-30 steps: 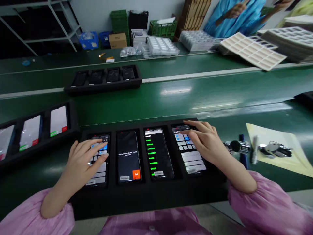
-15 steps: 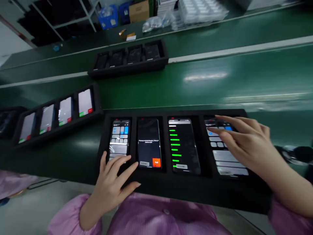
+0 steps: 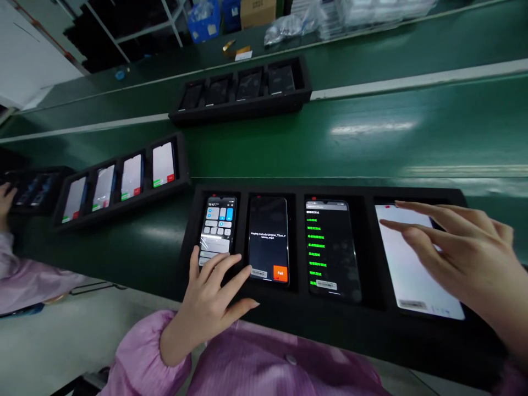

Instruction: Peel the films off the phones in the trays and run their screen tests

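Note:
A black foam tray (image 3: 330, 330) in front of me holds several smartphones in a row. My left hand (image 3: 210, 297) lies spread over the lower end of the leftmost phone (image 3: 218, 220), which shows a settings panel. Beside it a phone (image 3: 268, 220) has a dark screen with white text and an orange Fail box. The third phone (image 3: 330, 247) lists green lines of text. Over the rightmost phone (image 3: 412, 269), lit plain white, my right hand (image 3: 462, 242) reaches with fingers stretched near its top; whether a fingertip touches the glass I cannot tell.
At the left lies an angled black tray (image 3: 183, 159) of phones with white screens; another person's hand (image 3: 5, 199) is beyond it at a further tray (image 3: 61, 170). A tray (image 3: 243, 113) of dark phones stands across the green bench (image 3: 363, 154). Blue bins (image 3: 204, 22) and plastic-wrapped stacks sit behind.
The rightmost phone's screen has gone from a settings panel to plain white. My view has shifted, so things sit further right, and another person's hand now shows at the left edge.

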`<action>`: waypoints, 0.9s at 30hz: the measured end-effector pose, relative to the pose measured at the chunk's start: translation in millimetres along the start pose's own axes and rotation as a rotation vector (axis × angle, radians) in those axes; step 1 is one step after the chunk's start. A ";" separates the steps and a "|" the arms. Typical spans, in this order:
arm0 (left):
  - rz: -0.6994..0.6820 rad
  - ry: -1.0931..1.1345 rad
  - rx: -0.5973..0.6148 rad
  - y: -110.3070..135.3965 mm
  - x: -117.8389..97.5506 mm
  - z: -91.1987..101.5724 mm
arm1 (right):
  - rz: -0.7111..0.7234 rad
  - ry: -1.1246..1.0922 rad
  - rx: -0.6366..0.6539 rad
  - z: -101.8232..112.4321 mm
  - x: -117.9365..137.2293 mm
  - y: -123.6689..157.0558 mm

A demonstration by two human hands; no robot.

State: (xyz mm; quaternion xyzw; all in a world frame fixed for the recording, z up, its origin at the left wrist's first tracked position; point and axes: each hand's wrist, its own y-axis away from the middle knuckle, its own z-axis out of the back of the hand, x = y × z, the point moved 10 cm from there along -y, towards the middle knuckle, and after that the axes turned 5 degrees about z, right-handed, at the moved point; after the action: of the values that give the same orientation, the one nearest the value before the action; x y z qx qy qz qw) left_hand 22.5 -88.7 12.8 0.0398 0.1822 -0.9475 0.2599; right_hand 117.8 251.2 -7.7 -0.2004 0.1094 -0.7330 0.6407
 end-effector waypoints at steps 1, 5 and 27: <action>-0.006 0.003 -0.003 0.1 -1.3 0.6 | 0.009 -0.004 -0.002 0.5 0.9 -0.1; -0.010 0.010 0.000 0.4 -2.8 1.8 | 0.053 -0.006 -0.009 0.1 3.7 -0.8; -0.038 -0.102 0.141 -127.8 39.6 -42.8 | 0.186 0.164 0.087 -30.9 93.6 -63.6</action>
State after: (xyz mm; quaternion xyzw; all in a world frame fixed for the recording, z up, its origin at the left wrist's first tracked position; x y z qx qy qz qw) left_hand -77.2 10.1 7.7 0.0060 0.1023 -0.9635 0.2473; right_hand 38.2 166.1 5.5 -0.1009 0.1477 -0.6884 0.7029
